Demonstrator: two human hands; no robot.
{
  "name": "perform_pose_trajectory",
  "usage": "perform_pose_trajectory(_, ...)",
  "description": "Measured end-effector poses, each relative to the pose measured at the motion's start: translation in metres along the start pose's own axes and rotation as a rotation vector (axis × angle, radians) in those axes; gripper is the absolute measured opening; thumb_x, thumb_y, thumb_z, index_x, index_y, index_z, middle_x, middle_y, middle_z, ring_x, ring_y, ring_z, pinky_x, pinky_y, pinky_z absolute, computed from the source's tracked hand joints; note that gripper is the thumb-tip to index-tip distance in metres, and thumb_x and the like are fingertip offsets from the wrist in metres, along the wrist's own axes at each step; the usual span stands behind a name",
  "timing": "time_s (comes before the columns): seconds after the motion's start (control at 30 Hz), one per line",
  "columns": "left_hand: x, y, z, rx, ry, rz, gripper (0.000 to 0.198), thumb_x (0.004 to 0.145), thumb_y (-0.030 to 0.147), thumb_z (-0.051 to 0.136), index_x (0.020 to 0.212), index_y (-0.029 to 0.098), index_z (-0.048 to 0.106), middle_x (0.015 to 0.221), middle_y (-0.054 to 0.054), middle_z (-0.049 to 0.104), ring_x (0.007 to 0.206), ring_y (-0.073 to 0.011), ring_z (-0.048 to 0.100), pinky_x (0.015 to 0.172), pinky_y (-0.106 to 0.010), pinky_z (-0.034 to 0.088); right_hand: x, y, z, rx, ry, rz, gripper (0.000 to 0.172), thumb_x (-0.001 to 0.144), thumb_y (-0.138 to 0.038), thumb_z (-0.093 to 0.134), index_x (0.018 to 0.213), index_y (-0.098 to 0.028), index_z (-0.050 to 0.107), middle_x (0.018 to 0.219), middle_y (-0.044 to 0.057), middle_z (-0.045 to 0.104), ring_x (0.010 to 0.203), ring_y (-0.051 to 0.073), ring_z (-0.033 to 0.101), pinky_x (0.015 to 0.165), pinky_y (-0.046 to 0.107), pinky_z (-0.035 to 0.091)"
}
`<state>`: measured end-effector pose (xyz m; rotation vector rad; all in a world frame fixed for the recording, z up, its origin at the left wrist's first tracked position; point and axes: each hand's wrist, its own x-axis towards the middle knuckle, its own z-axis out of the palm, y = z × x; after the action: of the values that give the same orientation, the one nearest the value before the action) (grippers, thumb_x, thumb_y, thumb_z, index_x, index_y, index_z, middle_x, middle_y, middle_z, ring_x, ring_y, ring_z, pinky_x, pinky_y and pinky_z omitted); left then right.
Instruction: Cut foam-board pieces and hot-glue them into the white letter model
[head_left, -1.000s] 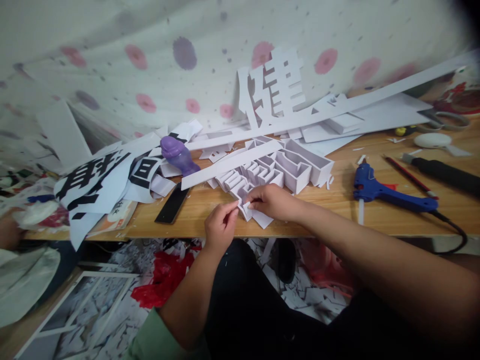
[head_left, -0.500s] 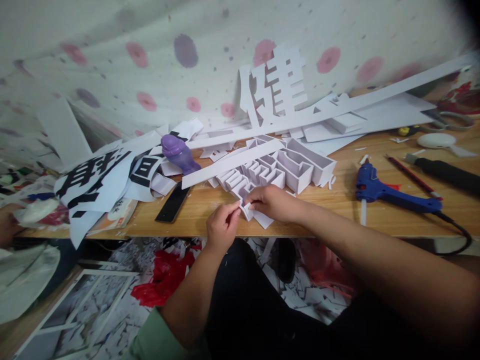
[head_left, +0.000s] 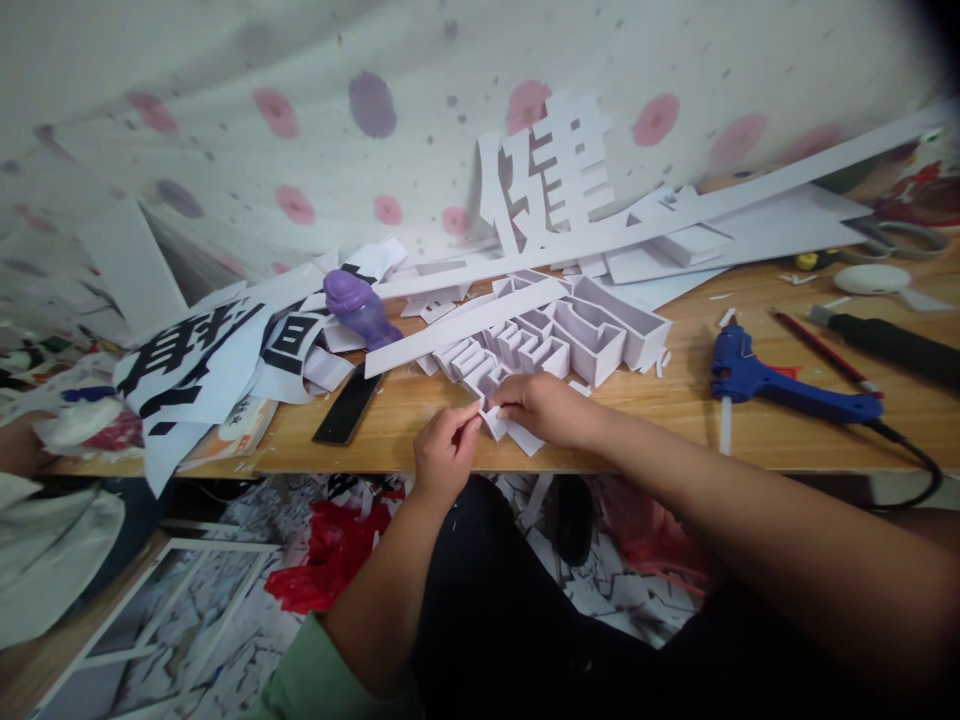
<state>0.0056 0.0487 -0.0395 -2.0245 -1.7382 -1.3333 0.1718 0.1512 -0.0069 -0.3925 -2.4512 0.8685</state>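
Observation:
A white foam-board character with raised walls (head_left: 559, 335) lies on the wooden table (head_left: 675, 400). My left hand (head_left: 444, 450) pinches a small white strip at the near corner of this piece, at the table's front edge. My right hand (head_left: 544, 408) rests beside it, fingers closed on the same near corner of the white piece. The fingertips of both hands nearly meet. A long white strip (head_left: 465, 325) lies across the character's top.
A blue glue gun (head_left: 780, 385) lies to the right, with a pencil (head_left: 817, 350) and a black-handled tool (head_left: 892, 345) beyond. A purple object (head_left: 358, 305), a black ruler (head_left: 346, 405) and black-printed paper (head_left: 202, 360) sit left. A cut-out white character (head_left: 551, 170) leans on the dotted cloth. Scraps cover the floor.
My left hand has moved a little up and right, closing in on the corner that my right hand holds. Otherwise the scene is as before.

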Motion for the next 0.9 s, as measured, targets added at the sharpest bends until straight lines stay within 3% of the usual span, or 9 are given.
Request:
perform_pose_trajectory(0.43,-0.0005,-0.0018,0.0013,-0.006,-0.011,-0.002,0.020,0.083,0.019,0.058,0.102,0.017,0.065,0.077,-0.002,0.068,0.066,-0.0114,0.062,0.066,-0.022,0.050,-0.0012,-0.0008,0.0014,-0.024,0.019,-0.021,0.015,0.086,-0.009,0.054,0.084,-0.015,0.068,0.083,0.005,0.063,0.081,0.017,0.058,0.073,0.027,0.042)
perform_pose_trajectory(0.63,-0.0012,-0.0042,0.0014,0.004,-0.051,0.005,0.024,0.081,0.020,0.058,0.105,0.018,0.062,0.061,0.005,0.056,0.053,-0.0078,0.053,0.059,-0.020,0.047,-0.0020,-0.0005,0.0034,-0.041,0.038,-0.028,0.016,0.085,-0.007,0.054,0.085,-0.016,0.068,0.083,0.005,0.063,0.081,0.017,0.057,0.072,0.026,0.041)
perform_pose_trajectory(0.9,0.0002,-0.0025,0.0001,0.011,-0.086,0.017,0.026,0.080,0.018,0.058,0.106,0.018,0.059,0.059,0.007,0.052,0.049,-0.0068,0.048,0.055,-0.018,0.043,-0.0039,0.0007,0.0084,-0.064,0.088,-0.034,0.017,0.085,-0.007,0.054,0.087,-0.016,0.068,0.083,0.004,0.062,0.080,0.015,0.056,0.072,0.025,0.041)
